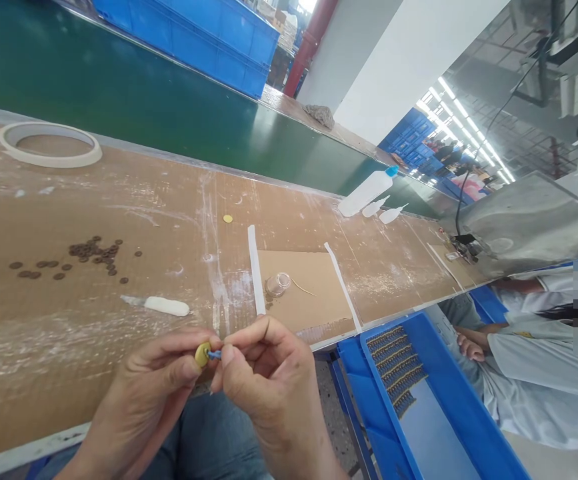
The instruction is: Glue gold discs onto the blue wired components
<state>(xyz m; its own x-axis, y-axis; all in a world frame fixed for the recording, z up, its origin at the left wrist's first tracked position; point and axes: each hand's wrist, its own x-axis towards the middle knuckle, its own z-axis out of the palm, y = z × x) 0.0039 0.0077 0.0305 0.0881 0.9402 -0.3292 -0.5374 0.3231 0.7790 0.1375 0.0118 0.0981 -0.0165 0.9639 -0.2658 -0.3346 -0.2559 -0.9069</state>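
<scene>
My left hand point(156, 387) pinches a small yellow disc point(201, 354) between thumb and forefinger, near the table's front edge. My right hand point(263, 380) holds a small blue part point(215, 355) with its tip against the disc. A heap of dark brown discs point(91, 252) lies on the brown table point(133, 207) to the left. A white squeeze tube point(165, 306) lies just beyond my left hand. One loose yellow disc point(227, 218) sits farther back.
A clear cap point(277, 284) rests on a cardboard sheet point(313, 293) edged with white strips. A tape roll point(49, 143) lies far left. White bottles point(369, 192) stand at the back. A blue tray point(433, 407) with rows of parts sits at right, beside a seated co-worker point(533, 360).
</scene>
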